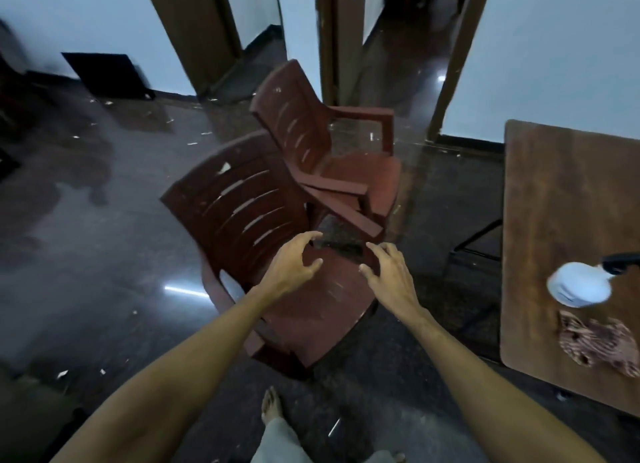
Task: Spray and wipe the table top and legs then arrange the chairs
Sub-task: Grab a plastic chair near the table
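Two dark red plastic armchairs stand on the floor in front of me. The near chair (242,216) is tilted, its slatted back to the left, its seat under my hands. The far chair (332,143) stands right behind it, its armrest overlapping the near one. My left hand (291,265) hovers over the near chair's seat with fingers spread and loosely bent, holding nothing. My right hand (388,275) hangs beside it the same way, fingers spread, near the seat's right edge. The brown wooden table (554,192) is at the right, with a white spray bottle (578,284) and a patterned cloth (595,341) lying on it.
Glossy dark floor with scattered bits of debris. Brown door frames (194,32) and pale walls stand behind the chairs. A black flat object (107,74) leans on the left wall. My bare foot (272,407) is at the bottom centre.
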{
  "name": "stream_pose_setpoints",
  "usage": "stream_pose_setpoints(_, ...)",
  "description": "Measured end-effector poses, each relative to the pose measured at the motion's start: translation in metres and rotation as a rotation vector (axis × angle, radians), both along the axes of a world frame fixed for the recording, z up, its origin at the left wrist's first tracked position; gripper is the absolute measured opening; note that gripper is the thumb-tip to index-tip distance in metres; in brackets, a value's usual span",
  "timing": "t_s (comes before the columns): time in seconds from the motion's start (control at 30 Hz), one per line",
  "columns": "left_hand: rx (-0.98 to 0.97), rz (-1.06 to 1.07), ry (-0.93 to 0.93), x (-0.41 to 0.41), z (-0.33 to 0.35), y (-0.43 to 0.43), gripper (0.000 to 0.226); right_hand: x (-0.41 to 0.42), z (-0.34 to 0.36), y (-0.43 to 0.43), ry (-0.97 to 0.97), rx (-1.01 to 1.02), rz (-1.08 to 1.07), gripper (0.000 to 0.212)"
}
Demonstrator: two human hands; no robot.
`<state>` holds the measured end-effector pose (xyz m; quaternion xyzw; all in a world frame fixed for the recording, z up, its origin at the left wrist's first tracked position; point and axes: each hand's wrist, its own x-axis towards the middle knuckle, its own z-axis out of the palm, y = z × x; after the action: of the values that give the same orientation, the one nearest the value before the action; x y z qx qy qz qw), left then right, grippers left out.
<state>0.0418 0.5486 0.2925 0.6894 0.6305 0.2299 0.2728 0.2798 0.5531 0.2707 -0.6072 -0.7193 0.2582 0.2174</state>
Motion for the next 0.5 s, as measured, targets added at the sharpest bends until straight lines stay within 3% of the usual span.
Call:
stream_pose_setpoints(0.3, -0.026, -0.072, -0.029, -0.155, -0.021, 0.064, 0.055, -0.159, -0.008, 0.05, -0.002, -0.055, -0.088, 0.055)
stream_pose_setpoints(0.5, -0.019, -0.157, 0.001, -0.217, -0.008, 0.11, 0.054, -0.23, -0.004, 0.076, 0.038, -0.072, -0.149, 0.053)
